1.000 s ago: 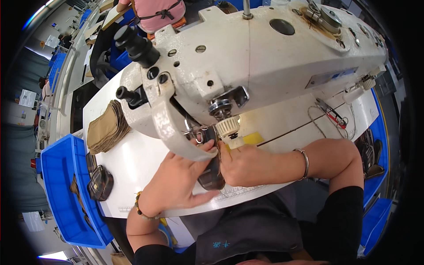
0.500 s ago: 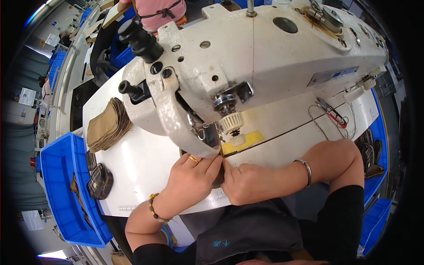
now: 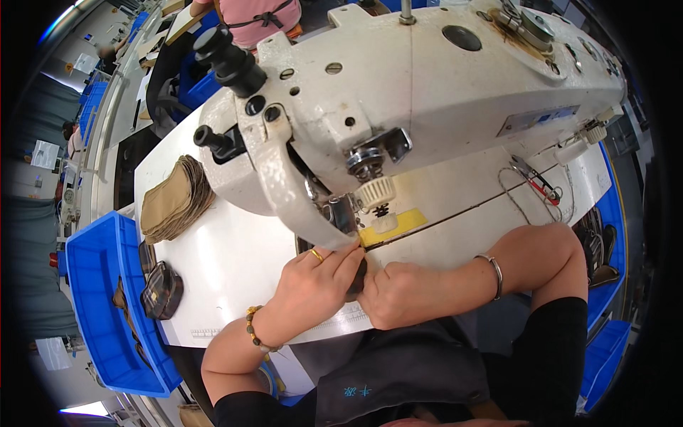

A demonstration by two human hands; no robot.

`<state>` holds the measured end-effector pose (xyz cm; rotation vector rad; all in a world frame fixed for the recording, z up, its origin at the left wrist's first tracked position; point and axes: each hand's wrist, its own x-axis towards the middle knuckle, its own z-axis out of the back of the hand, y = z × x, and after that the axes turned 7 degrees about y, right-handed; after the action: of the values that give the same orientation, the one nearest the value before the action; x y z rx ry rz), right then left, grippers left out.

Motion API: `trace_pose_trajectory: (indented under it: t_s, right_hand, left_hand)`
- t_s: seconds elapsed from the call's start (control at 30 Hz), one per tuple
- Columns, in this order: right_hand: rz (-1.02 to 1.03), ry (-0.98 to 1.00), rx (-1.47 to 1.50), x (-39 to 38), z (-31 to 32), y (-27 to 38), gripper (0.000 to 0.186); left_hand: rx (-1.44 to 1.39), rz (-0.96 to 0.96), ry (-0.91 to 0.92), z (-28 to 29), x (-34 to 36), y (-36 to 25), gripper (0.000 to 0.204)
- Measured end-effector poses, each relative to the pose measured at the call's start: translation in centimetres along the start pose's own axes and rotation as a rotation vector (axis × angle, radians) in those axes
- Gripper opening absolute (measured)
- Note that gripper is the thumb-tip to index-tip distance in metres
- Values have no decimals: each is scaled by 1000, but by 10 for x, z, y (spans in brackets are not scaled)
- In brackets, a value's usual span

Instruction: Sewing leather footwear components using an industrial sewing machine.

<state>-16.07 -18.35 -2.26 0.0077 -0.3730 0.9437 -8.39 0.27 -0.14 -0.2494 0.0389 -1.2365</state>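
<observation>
A white sewing machine (image 3: 441,78) stands over the table, its curved front arm coming down just ahead of my hands. My left hand (image 3: 313,285), with a ring and a beaded bracelet, presses its fingers together on a small dark piece (image 3: 357,282) beneath the machine's head. On the right edge of that piece, my right hand (image 3: 397,295) is curled with thumb and finger pinched. Most of the piece is hidden by my fingers and the machine, so its exact kind does not show. The needle cannot be made out.
Left of the machine lies a stack of tan fabric pieces (image 3: 174,199). A dark pouch-like item (image 3: 163,292) sits by a blue bin (image 3: 96,285). Snips with red handles (image 3: 544,188) lie at right. More dark items fill a bin at the right edge. A person in pink (image 3: 263,21) sits beyond.
My left fingers have slid slightly forward, closer to the machine's curved arm. My right hand has barely moved, still at the dark piece's edge. The whole view has shifted a little.
</observation>
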Motion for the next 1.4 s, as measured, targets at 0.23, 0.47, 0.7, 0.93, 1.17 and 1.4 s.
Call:
trace_pose_trajectory:
  t_s: [0.23,0.47,0.7,0.93,1.17,1.4]
  right_hand:
    - [15,7,-57,1,-1,-2,15]
    - [-44,-94,-165,4,-23,-18,16]
    - [-122,-34,-18,7,-23,-28,15]
    - [-220,-75,83,5,-15,-45,12]
    - [-231,-166,61,8,-36,-59,18]
    - [-239,-129,135,12,-30,-55,24]
  left_hand:
    - [20,0,-2,-4,2,3,55]
    - [-16,47,-79,-14,14,26,54]
    - [31,102,-164,-13,16,34,55]
    - [163,25,-412,-7,11,34,43]
    - [142,-24,-474,-11,16,38,36]
    - [135,46,-501,-10,19,41,34]
